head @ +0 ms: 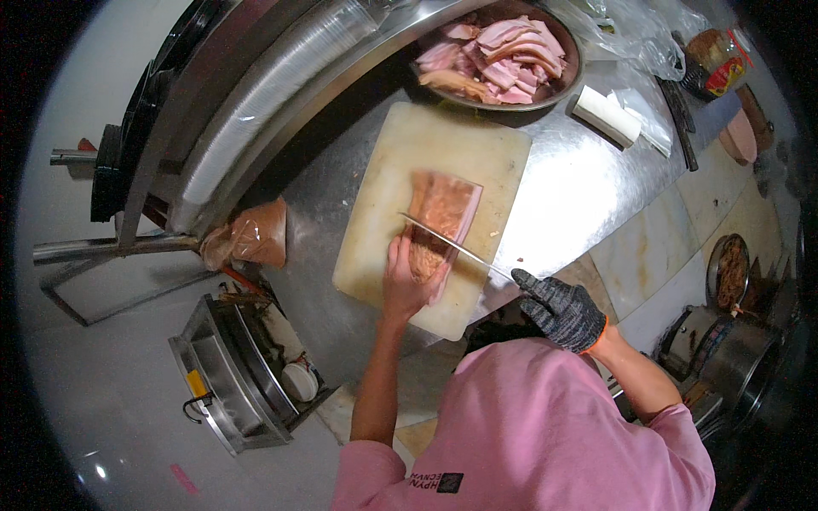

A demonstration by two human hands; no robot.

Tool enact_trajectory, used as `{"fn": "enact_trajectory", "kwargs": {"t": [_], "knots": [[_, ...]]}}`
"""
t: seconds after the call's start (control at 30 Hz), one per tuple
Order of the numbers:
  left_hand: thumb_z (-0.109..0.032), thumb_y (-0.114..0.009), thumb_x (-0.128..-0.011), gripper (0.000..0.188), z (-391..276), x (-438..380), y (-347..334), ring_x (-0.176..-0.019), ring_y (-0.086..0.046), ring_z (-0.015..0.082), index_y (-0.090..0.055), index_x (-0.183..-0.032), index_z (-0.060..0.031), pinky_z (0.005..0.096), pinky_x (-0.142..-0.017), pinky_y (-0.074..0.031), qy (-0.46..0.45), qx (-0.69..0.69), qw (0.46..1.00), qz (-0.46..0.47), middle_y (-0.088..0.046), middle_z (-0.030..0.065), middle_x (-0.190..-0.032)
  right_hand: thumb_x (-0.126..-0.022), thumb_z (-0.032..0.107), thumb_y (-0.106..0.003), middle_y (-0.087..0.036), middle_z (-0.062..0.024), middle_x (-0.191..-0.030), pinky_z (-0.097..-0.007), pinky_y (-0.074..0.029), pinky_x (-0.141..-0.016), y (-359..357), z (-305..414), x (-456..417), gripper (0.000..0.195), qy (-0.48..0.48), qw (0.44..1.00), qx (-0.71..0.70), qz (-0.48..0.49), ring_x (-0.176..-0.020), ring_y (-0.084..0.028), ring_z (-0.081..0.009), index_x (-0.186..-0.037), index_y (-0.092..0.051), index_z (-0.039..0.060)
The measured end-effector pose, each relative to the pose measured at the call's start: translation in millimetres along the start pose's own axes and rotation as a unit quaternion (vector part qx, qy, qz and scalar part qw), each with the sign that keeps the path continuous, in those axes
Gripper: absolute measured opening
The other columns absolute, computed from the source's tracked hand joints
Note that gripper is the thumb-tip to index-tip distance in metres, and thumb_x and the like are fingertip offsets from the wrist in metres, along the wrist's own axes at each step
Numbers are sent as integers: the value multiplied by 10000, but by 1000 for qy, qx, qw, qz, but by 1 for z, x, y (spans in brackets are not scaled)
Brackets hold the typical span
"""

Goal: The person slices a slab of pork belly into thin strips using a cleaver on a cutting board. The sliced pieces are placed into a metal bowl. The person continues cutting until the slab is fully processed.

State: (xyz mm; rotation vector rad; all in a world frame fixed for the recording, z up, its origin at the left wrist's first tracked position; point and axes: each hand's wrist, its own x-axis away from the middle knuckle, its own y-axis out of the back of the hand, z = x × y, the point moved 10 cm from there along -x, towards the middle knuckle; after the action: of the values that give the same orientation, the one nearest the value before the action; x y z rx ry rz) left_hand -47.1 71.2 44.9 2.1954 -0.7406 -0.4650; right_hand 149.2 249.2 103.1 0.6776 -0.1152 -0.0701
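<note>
A slab of pork belly (pixel 450 195) lies on a pale plastic cutting board (pixel 460 131). Bare, my left hand (pixel 409 278) grips the near part of the slab, fingers on one side and thumb on the other. My right hand (pixel 565 316) wears a dark grey knit glove with an orange cuff and is closed around a knife (pixel 470 253). The blade lies across the slab just beyond my left fingertips; how deep its edge sits is hidden. Beyond the board, a round metal bowl (pixel 580 67) holds a heap of pork slices (pixel 521 48).
The board rests on a steel table (pixel 313 185). A white roll (pixel 607 117) and clear plastic bags (pixel 639 45) lie at the back right. Stacked clear plastic containers (pixel 268 115) line the left, above a plastic-wrapped brown tub (pixel 265 233). Metal pots (pixel 735 358) stand at right.
</note>
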Motion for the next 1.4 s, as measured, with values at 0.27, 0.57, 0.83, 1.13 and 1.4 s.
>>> {"fn": "enact_trajectory", "kwargs": {"t": [0.27,0.57,0.83,1.13,1.4], "knots": [[-234,-815,-760,737,-7,-1,6,-1147,-526,421,-437,-1329,42,449,-971,-459,-15,-2,1000,-10,-502,236,-1234,-925,243,-619,-657,-148,-903,-407,-546,-703,0,-1,-1,539,3,1000,-10,-1,-783,-660,-331,-1437,-487,137],[-219,-823,-752,748,-5,-1,5,-1162,-519,429,-431,-1330,50,455,-973,-461,-13,-3,1000,-4,-493,247,-1264,-921,247,-622,-629,-149,-844,-410,-533,-652,2,3,-2,546,8,1000,5,0,-715,-639,-332,-1436,-486,127],[-198,-817,-750,710,-8,-3,8,-1131,-534,429,-446,-1305,43,448,-951,-468,-19,1,1000,-5,-514,237,-1218,-939,285,-612,-602,-152,-808,-420,-518,-623,-1,0,-1,528,3,1000,13,-3,-666,-617,-338,-1435,-490,148],[-306,-840,-716,841,-1,-3,4,-1181,-519,434,-424,-1366,27,469,-971,-469,4,13,1000,14,-478,249,-1313,-941,272,-595,-627,-152,-849,-418,-533,-662,-4,1,-1,554,13,1000,13,11,-738,-641,-344,-1461,-452,144],[-289,-843,-722,806,-5,-2,11,-1166,-543,409,-437,-1337,36,434,-969,-479,22,15,1000,-2,-495,230,-1290,-928,190,-603,-671,-144,-964,-405,-550,-750,-4,0,-3,557,-20,999,15,39,-850,-669,-321,-1464,-452,154]]}}
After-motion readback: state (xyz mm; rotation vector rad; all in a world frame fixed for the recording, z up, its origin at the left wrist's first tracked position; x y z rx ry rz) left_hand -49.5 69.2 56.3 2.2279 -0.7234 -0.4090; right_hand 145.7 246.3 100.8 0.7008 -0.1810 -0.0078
